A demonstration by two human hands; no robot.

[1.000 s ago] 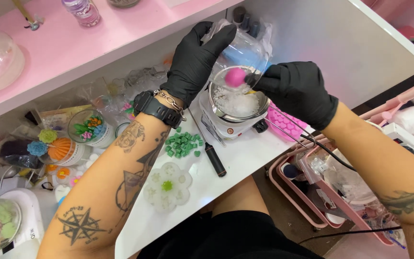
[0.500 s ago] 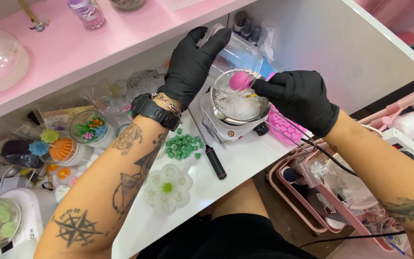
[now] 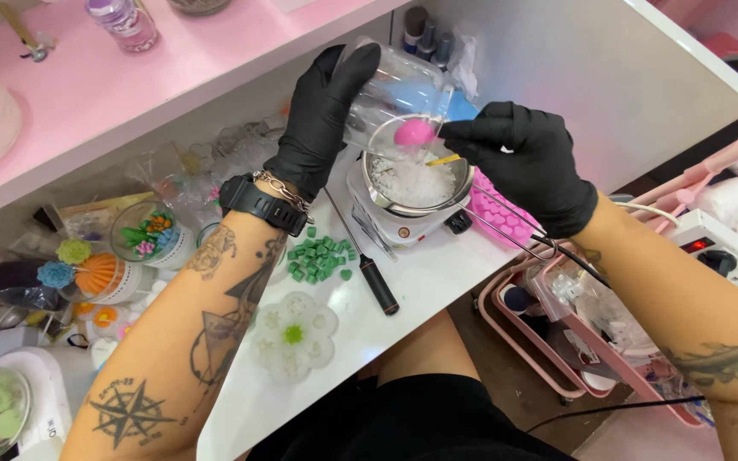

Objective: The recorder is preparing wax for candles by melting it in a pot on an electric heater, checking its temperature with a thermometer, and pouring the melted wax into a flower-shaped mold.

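While your gloved left hand (image 3: 322,115) wraps a clear plastic jar (image 3: 390,98) tilted over the steel pot (image 3: 416,183) of white flakes, your right hand (image 3: 523,158) pinches a stick against a glossy pink ball (image 3: 413,132).

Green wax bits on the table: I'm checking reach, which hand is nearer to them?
Left. The left hand grips the clear jar just above the green wax bits; the right hand is beyond the pot.

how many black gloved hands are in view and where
2. The left hand grips a tilted clear jar above the metal pot. The right hand is beside the jar's mouth, by a pink lump. No others show.
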